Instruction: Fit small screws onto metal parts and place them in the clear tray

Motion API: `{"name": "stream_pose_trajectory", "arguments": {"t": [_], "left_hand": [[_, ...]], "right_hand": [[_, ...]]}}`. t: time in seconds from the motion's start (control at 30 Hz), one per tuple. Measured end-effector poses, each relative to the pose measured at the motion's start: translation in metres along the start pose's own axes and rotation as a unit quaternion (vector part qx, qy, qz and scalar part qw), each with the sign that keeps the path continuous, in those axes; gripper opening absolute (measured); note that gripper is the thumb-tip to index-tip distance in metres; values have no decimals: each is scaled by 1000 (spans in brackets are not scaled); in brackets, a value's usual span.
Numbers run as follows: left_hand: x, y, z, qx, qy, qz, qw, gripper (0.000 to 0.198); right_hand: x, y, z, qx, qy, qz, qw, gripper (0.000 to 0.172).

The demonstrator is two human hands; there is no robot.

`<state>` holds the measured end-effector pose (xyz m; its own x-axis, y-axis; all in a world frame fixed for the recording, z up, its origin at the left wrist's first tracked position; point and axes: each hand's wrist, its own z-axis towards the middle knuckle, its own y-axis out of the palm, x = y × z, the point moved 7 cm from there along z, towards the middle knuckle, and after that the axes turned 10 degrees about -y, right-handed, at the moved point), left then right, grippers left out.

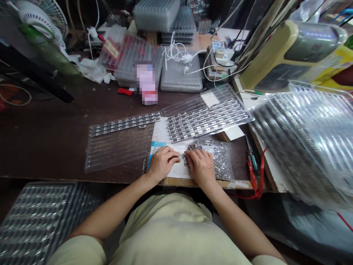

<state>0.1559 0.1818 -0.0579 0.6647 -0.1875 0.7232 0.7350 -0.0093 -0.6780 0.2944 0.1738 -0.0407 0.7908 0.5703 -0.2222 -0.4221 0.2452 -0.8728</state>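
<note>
My left hand (163, 160) is closed in a pinch on a small metal connector (178, 157), mostly hidden by the fingertips, above a white sheet (176, 172). Close by, my right hand (200, 165) has its fingers drawn together at the edge of a clear plastic bag (224, 162) full of small shiny metal parts. Whatever its fingertips pinch is too small to make out. Behind the hands lies a clear ribbed tray (204, 121) with rows of metal connectors. To the left, another clear tray (118, 147) has connectors in its far rows and one loose connector (142, 126).
A screwdriver (251, 154) and a red strap (257, 184) lie right of the bag. Stacked trays stand at the right (298, 140) and lower left (35, 221). Farther back are a blurred-out pink item (147, 82), white cables (176, 53) and a fan (35, 18).
</note>
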Motion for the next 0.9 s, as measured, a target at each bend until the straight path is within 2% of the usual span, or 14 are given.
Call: {"name": "stream_pose_trajectory", "arguments": {"t": [0.1, 0.17, 0.3, 0.4, 0.5, 0.7, 0.8, 0.9], "left_hand": [[2, -9, 3, 12, -1, -27, 1000, 8], [-3, -26, 16, 42, -3, -39, 998, 10], [-35, -74, 61, 129, -40, 38, 990, 11], [-62, -95, 88, 146, -65, 123, 980, 12], [-76, -100, 94, 148, -65, 187, 969, 15], [-82, -100, 80, 136, -49, 214, 966, 17], [-80, -102, 78, 131, -51, 224, 964, 17], [-67, -99, 86, 136, -48, 243, 959, 17]], "right_hand": [[-1, -2, 3, 19, 11, 24, 999, 14], [-6, 2, 7, 20, 10, 44, 999, 16], [-20, 18, 14, 5, -7, 77, 997, 16], [-23, 25, 16, 6, -7, 86, 996, 15], [-23, 26, 17, 13, -4, 99, 995, 14], [-23, 27, 16, 10, -10, 114, 993, 13], [-25, 28, 16, 0, -17, 104, 994, 15], [-26, 21, 15, -7, -27, 70, 997, 15]]}}
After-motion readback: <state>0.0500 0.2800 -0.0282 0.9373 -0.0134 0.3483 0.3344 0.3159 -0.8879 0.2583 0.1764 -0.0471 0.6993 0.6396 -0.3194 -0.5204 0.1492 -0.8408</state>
